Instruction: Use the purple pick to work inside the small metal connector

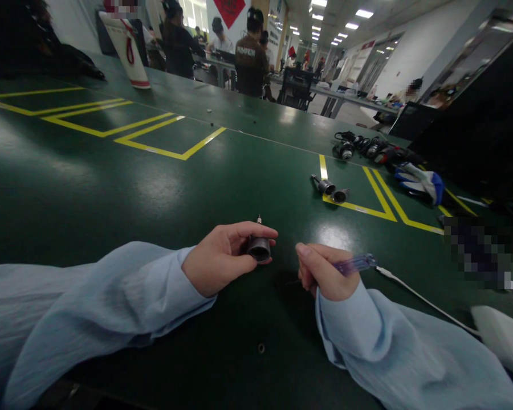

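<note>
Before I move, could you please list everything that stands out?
Table: one, dark green, foreground
Tape: several strips, yellow, table
Metal part: one, grey, centre
Loose parts: two, grey, right of centre
Ring: one, grey, near edge
Tool: one, purple handle, centre-right
Corded items: several, black, right rear
Glove: count unclear, white-blue, right
Cable: one, white, right
Partial object: one, white, lower right
Tapered container: one, white-red, upper left
Mesh chair: one, black, background
People: several, mostly dark clothes, background
Left hand: one, blue-sleeved, holding metal part
Right hand: one, blue-sleeved, holding tool
</note>
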`<state>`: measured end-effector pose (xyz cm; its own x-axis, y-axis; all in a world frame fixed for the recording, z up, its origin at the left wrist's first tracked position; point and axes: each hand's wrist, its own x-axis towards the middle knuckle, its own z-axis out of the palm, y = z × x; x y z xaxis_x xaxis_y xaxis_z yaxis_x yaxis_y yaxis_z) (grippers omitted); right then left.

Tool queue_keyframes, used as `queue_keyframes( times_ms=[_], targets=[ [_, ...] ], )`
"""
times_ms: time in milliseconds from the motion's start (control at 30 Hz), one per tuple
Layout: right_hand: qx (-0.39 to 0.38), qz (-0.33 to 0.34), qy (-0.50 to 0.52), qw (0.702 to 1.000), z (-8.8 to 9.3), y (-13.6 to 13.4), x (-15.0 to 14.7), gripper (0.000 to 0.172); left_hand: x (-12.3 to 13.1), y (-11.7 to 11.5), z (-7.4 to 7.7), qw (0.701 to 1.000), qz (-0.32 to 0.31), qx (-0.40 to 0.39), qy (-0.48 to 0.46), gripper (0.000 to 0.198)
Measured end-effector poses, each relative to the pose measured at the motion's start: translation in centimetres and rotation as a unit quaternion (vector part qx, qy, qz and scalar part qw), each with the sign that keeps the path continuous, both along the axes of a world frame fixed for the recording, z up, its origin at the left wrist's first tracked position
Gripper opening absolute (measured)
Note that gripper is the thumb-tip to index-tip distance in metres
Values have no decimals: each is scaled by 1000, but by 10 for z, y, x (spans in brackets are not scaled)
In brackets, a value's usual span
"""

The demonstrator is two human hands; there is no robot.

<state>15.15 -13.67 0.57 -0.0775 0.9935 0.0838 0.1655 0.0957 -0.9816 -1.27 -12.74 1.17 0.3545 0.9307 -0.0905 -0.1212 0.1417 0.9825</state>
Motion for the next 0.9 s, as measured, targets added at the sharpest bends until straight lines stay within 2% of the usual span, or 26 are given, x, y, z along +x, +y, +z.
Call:
queue_keyframes(
  times_ms=[100,200,333,400,467,533,633,700,767,900],
  targets=[
    [-4,2,-55,998,6,0,-1,41,-1,0,1,1000,-3,0,-5,38],
    [-38,0,-46,998,6,2,0,42,-1,1,0,1000,3,-4,-19,38],
    [-119,40,90,988,-2,6,3,43,-2,3,-4,998,31,-21,-44,40],
    [-116,82,182,973,-7,9,4,42,-2,4,-6,997,41,-22,-55,42],
    [-71,107,242,962,-10,10,5,41,-3,5,-7,997,45,-18,-58,43],
    [-9,102,243,965,-11,8,6,36,-4,6,-6,997,45,-12,-54,43],
    [88,68,141,984,-10,2,4,29,-3,5,-5,999,35,-1,-42,43],
    [151,52,52,986,-9,-2,2,28,-2,4,-4,998,36,12,-41,43],
    [205,45,-13,978,-8,-4,0,27,-1,3,-4,997,45,26,-49,42],
    [272,57,-71,958,-9,-5,-1,24,0,2,-2,997,55,43,-41,33]
  ],
)
